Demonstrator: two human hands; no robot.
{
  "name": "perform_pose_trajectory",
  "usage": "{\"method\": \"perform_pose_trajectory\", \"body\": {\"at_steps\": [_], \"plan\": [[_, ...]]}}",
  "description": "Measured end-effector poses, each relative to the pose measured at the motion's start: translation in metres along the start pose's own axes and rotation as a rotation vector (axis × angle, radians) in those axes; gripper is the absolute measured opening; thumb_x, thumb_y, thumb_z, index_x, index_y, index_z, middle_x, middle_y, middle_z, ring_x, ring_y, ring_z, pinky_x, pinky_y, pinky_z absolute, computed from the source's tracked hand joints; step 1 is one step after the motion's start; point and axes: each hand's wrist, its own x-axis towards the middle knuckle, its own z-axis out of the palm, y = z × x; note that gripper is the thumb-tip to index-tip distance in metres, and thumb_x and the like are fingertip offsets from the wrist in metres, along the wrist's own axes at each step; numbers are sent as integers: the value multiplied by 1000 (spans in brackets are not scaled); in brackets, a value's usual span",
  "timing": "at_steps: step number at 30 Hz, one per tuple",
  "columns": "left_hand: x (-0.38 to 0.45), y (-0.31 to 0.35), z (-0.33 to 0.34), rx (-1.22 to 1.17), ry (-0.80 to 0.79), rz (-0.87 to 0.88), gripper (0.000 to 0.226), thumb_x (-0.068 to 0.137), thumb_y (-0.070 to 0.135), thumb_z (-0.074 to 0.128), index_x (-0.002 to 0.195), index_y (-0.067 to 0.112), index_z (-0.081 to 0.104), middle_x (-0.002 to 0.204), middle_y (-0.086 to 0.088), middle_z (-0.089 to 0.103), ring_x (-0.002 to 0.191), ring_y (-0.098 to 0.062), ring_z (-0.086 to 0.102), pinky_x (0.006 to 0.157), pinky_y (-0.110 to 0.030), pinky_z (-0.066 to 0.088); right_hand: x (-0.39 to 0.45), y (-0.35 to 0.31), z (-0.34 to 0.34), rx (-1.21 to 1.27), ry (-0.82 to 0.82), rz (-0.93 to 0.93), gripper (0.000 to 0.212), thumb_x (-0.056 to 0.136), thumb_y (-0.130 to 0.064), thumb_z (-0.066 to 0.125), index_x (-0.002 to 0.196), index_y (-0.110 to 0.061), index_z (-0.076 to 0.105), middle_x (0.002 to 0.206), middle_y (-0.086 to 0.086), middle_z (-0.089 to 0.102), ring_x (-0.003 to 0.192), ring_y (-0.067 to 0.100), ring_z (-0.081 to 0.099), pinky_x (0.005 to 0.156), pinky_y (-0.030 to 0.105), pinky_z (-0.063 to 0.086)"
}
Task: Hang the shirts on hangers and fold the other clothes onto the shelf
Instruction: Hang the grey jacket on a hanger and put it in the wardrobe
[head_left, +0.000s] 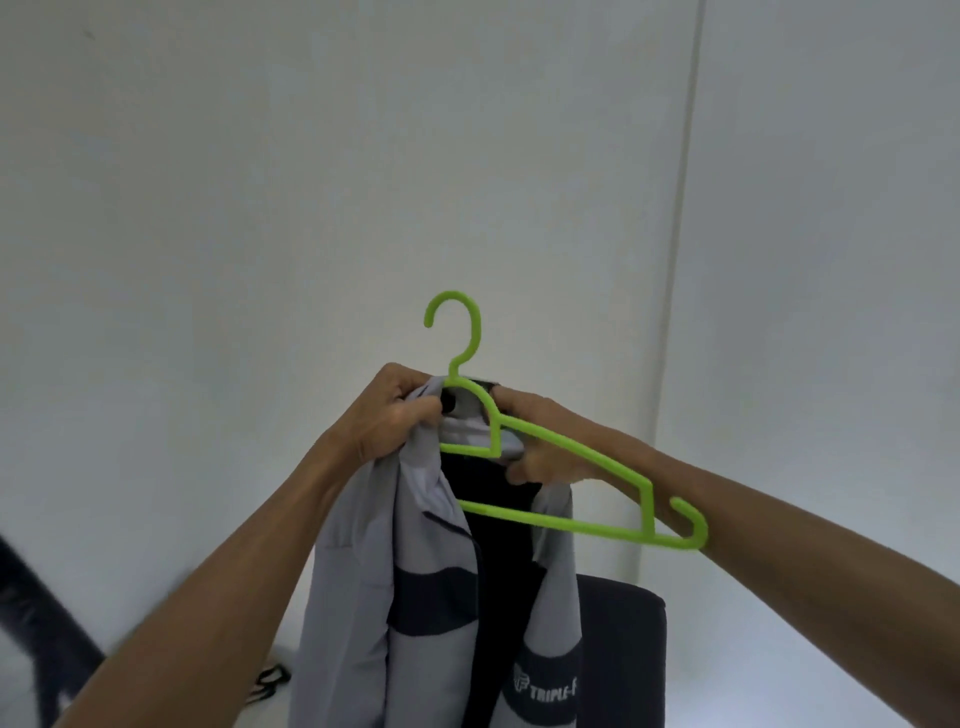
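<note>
Behind both hands rises a plain white wall (311, 182), and below them, past the hanging cloth, we see a dark chair back (623, 649). Largest of what we hold is the grey and dark shirt (431, 597), which droops from our grip at the collar down beyond the lower edge of the view, a printed logo showing near its hem on the side under our right hand. We hold it high and away from the body, likely so the fabric falls freely and the neck opening stays easy to reach. Across the collar sits the green hanger (545, 457), hook pointing up just above our hands, one shoulder arm tucked into the neck on the left side and the other arm still bare, jutting out along our right forearm. We judge the threading about half done. Our left hand (395, 415) is closed tight around a bunch of collar fabric, keeping that side seated on the hanger. Our right hand (530, 447) is curled on the collar beneath the hanger's bare arm, seemingly ready to draw the cloth over it.
</note>
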Motion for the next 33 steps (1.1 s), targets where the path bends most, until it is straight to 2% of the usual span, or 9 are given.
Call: {"method": "perform_pose_trajectory", "body": {"at_steps": [4,6,10,13,17,20,24,29,33], "plan": [[3,0,-8,-18,60,-22,28,60,32,54,50,20,30,50,6,26,47,-9,20,47,-22,19,-7,20,7,-74,107,-39,49,66,6,62,103,-11,34,87,-3,46,70,16,45,53,25,36],[5,0,-10,-6,67,-26,29,60,33,55,50,19,31,49,6,27,47,-9,22,47,-23,20,-9,30,9,-67,147,33,44,72,7,59,104,-8,33,83,-3,43,73,20,46,54,26,33],[2,-7,-15,84,62,-56,30,58,36,54,51,16,33,50,1,30,49,-14,25,51,-32,22,-17,48,5,-262,91,307,25,80,-5,62,102,-7,49,96,13,59,90,32,61,65,33,39],[-2,-12,-15,230,61,-58,31,57,41,51,51,19,30,49,6,28,48,-10,24,51,-32,22,-21,59,-8,-326,45,490,6,79,-7,63,78,-6,57,80,11,61,85,33,68,58,28,41],[-10,-24,-18,416,24,-58,34,60,46,46,54,19,26,48,6,27,48,-13,25,51,-35,24,-30,64,-29,-9,41,599,4,78,4,70,80,1,69,73,13,68,66,26,67,54,30,55],[-13,-30,-21,580,-42,-101,33,64,50,44,55,20,30,50,2,39,51,-21,37,52,-36,31,-46,58,-51,468,4,555,3,91,-1,69,92,-2,72,81,14,73,68,21,71,58,32,59],[-18,-36,-16,778,-73,-118,29,70,51,42,62,24,39,64,0,54,63,-29,53,56,-34,36,-49,56,-71,549,-52,508,19,100,-21,61,108,-7,71,107,18,74,96,30,71,87,48,59],[-20,-41,-19,885,6,-98,32,72,59,32,70,27,36,69,-2,55,63,-29,49,57,-33,34,-48,46,-78,312,39,484,30,94,-37,67,95,-7,62,82,10,60,74,22,61,59,35,56],[-24,-38,-17,926,13,-151,26,82,50,44,79,25,40,74,-3,54,65,-29,47,59,-34,34,-51,30,-90,297,11,464,27,99,-31,61,85,-8,66,83,9,62,76,19,63,64,37,61]]}}
